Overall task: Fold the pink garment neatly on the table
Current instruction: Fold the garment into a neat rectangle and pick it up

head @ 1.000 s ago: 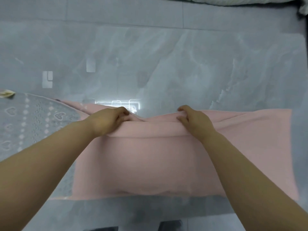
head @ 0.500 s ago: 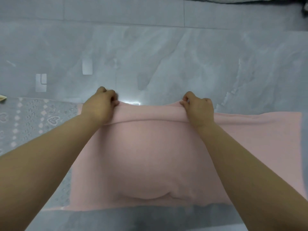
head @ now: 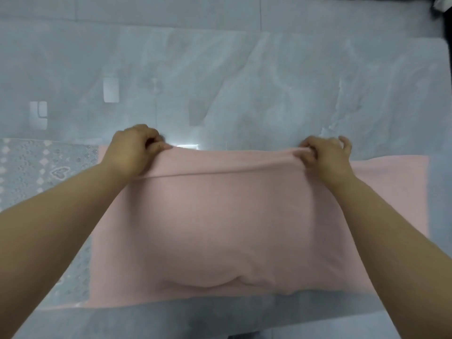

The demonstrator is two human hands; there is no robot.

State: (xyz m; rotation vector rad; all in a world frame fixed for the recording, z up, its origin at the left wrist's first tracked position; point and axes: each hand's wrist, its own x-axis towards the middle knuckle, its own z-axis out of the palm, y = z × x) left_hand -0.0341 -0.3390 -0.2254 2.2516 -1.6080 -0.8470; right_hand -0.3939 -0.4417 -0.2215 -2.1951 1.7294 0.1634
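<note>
Garment: the pink garment (head: 220, 228) lies spread on the grey marbled table (head: 244, 81), near my edge, with its left side over a patterned grey mat (head: 36, 167).
Left hand: my left hand (head: 133, 150) has its fingers curled shut, pinching the far edge of the upper layer near its left end.
Right hand: my right hand (head: 325, 155) pinches the same far edge further right; thumb and forefingers are closed on the cloth, while the little finger sticks up free.
Fold state: the edge between my hands is pulled taut and straight. A single layer of cloth runs on to the right beyond my right hand, so I judge the fold is not yet finished.
Feel: I judge it soft, light and limp. It sags into a rounded bulge and small wrinkles along the near edge, so it will not hold a line by itself.
Where to hold: at the hem or corners, both hands well apart, keeping tension so the layer lands flat.
Risk: loose cloth could bunch, and the glossy tabletop may let the bottom layer slide.
</note>
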